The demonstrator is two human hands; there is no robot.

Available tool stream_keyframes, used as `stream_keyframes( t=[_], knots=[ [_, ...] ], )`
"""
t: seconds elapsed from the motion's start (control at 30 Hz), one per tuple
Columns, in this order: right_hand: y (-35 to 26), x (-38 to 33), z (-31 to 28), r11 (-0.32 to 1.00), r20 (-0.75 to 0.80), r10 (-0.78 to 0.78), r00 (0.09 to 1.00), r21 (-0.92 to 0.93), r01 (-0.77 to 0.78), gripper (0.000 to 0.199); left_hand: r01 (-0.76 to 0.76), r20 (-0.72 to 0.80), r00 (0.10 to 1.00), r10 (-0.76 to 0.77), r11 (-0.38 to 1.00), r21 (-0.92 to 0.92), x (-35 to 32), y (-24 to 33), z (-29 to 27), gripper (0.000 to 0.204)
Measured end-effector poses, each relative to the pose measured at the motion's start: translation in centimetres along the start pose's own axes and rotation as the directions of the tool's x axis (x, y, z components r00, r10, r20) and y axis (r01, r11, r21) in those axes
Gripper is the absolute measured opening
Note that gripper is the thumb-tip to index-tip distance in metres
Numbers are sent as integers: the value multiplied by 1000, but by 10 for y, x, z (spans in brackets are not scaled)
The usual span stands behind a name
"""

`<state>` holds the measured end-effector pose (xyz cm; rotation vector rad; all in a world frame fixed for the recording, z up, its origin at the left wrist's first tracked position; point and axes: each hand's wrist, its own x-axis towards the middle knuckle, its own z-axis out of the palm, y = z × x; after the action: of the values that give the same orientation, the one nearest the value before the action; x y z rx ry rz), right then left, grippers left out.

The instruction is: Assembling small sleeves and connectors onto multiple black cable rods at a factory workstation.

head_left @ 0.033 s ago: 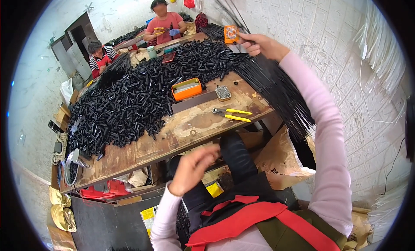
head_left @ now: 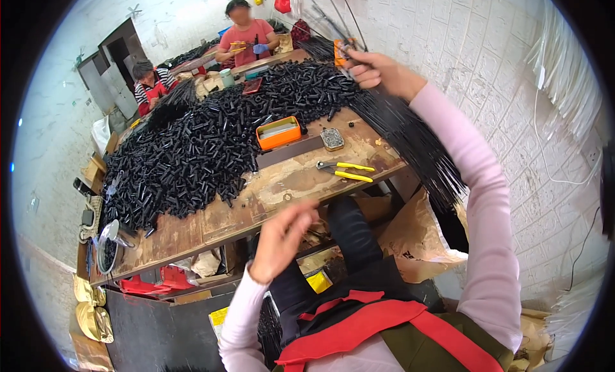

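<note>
My right hand (head_left: 383,76) is raised over the far right of the workbench, its fingers pinched around some thin black rods (head_left: 330,24). The rods are smeared by motion and point up and away. Beneath that arm, a thick bundle of long black rods (head_left: 416,141) hangs over the bench's right edge. My left hand (head_left: 282,240) is above my lap, in front of the bench's near edge, with fingers loosely bent and thumb apart. Nothing shows in it. Yellow-handled pliers (head_left: 346,171) lie on the bench, near a small clear box of metal bits (head_left: 332,139).
A heap of short black tubes (head_left: 186,160) covers much of the workbench (head_left: 211,221). An orange box (head_left: 278,133) and a dark red flat object (head_left: 252,86) lie by it. Two other people (head_left: 243,39) work at the far side. A metal lamp-like object (head_left: 110,244) stands at left.
My right hand has shifted slightly left with the rods, which have swung. My left hand has risen slightly toward the bench edge.
</note>
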<state>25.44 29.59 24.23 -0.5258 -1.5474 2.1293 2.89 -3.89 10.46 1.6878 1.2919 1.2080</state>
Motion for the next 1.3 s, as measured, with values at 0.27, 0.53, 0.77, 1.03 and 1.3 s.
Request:
stream_keyframes(
  t=[0.27, 0.53, 0.77, 1.03, 1.3],
  knots=[
    [96, -10, 189, 909, -38, -411, 911, -93, 407, 32, 151, 94, 989, -118, 771, -619, 49, 43, 4, 39],
    [107, -5, 201, 769, 42, -446, 894, -492, 407, 36, 61, -187, 949, -256, 726, -685, 21, 38, -1, 32],
    [111, 7, 197, 811, 51, -322, 945, -500, 304, 33, -99, -433, 871, -233, 779, -619, 29, 18, 7, 28],
    [111, 20, 191, 861, 97, -277, 956, -418, 291, 36, -76, -393, 881, -262, 742, -666, 40, 25, 6, 21],
    [113, 20, 189, 806, 107, -306, 946, -500, 317, 43, -103, -443, 863, -242, 775, -624, 44, 17, 7, 22]
  ],
)
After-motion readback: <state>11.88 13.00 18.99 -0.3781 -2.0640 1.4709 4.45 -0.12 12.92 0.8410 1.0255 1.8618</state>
